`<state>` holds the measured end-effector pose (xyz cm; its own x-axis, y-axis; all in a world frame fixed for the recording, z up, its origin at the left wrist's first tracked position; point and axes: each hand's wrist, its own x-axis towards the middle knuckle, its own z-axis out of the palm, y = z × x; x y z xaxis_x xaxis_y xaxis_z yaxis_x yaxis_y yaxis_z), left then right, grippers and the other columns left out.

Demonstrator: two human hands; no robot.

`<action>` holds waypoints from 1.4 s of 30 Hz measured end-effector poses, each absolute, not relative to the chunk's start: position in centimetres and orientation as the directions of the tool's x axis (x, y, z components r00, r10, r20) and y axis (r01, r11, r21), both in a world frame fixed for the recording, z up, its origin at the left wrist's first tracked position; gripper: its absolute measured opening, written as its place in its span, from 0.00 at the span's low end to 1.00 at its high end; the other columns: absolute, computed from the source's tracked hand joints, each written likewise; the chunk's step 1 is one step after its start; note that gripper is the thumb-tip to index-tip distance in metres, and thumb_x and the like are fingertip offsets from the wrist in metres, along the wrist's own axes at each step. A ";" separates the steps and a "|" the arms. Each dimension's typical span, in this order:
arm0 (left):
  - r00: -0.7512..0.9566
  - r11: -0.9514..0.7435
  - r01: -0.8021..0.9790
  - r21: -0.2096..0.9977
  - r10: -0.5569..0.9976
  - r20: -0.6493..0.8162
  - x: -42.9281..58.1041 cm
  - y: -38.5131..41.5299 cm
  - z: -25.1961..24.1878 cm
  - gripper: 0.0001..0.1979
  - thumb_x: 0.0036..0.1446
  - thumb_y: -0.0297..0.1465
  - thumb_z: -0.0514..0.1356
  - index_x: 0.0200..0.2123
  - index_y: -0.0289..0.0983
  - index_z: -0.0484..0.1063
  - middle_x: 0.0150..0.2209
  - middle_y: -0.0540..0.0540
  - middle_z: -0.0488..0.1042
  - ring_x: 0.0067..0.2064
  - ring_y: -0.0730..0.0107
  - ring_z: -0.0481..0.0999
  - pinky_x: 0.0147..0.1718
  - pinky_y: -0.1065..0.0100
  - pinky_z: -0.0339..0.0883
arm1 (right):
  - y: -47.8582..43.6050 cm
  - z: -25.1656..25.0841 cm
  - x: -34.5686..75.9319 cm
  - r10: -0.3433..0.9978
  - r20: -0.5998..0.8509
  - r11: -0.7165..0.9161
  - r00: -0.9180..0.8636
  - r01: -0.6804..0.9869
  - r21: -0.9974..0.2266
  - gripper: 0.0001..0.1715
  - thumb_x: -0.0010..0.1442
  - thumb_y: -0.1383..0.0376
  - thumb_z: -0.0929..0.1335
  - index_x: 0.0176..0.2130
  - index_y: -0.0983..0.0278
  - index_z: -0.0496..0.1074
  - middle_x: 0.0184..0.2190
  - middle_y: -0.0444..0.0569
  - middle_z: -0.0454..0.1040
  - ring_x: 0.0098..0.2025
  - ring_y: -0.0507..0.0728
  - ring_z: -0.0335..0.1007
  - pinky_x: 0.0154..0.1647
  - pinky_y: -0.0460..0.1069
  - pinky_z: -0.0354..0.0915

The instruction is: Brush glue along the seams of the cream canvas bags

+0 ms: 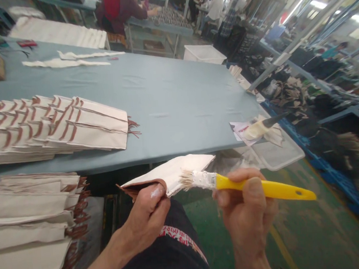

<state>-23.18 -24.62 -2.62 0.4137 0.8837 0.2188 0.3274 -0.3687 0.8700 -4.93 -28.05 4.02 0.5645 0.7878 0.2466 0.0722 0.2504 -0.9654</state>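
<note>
2 hands in view, both bare, apart from each other at about the same height. Left forearm [113, 250] comes in from the bottom edge, slanting up and right; bare skin, no sleeve visible. Left wrist roughly in line with forearm. Left hand [150, 207] closed in a tight pinch, fingers bent, knuckles up; 1 whitish smear on top near a finger joint. Right forearm mostly cut off by the bottom edge, near vertical, bare. Right hand [250, 203] raised, gripping: thumb bent and pressed in on the near side, index finger lying along the top, other fingers curled underneath, partly hidden. Right hand slightly blurred.
</note>
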 end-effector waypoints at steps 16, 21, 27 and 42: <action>0.454 -0.676 0.455 0.580 0.736 0.502 -25.4 -24.2 -2.1 0.13 0.66 0.19 0.51 0.35 0.37 0.73 0.31 0.40 0.81 0.32 0.58 0.81 0.33 0.62 0.72 | -28.6 3.0 -7.8 0.773 0.501 0.318 0.389 0.446 -0.836 0.11 0.76 0.59 0.67 0.41 0.61 0.74 0.19 0.37 0.73 0.17 0.48 0.69 0.21 0.41 0.67; 0.464 -0.696 0.491 0.524 0.718 0.519 -26.2 -24.0 -2.6 0.13 0.64 0.19 0.51 0.34 0.38 0.72 0.29 0.41 0.79 0.31 0.58 0.79 0.31 0.62 0.70 | -30.5 1.5 -10.0 0.834 0.433 0.232 0.342 0.496 -0.837 0.12 0.75 0.59 0.67 0.39 0.60 0.73 0.18 0.37 0.69 0.17 0.50 0.68 0.21 0.44 0.67; 0.443 -0.702 0.491 0.517 0.712 0.546 -27.1 -24.0 -3.6 0.12 0.62 0.20 0.51 0.31 0.40 0.69 0.29 0.42 0.76 0.31 0.57 0.76 0.30 0.61 0.65 | -30.9 2.0 -11.6 0.793 0.440 0.252 0.421 0.431 -0.866 0.15 0.76 0.58 0.66 0.37 0.61 0.73 0.17 0.36 0.67 0.14 0.49 0.63 0.16 0.43 0.62; 0.507 -0.615 0.385 0.688 0.764 0.399 -25.8 -23.6 -4.1 0.12 0.63 0.20 0.51 0.30 0.42 0.64 0.28 0.47 0.74 0.30 0.63 0.75 0.30 0.65 0.64 | -30.6 1.6 -10.5 0.751 0.355 0.179 0.556 0.347 -0.921 0.16 0.76 0.58 0.66 0.36 0.61 0.72 0.15 0.35 0.66 0.13 0.48 0.63 0.17 0.41 0.64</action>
<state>-25.84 -23.59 -4.08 0.5069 0.7641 0.3989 0.3850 -0.6148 0.6883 -10.50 -30.62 1.61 0.5562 0.7513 0.3553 0.3467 0.1787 -0.9208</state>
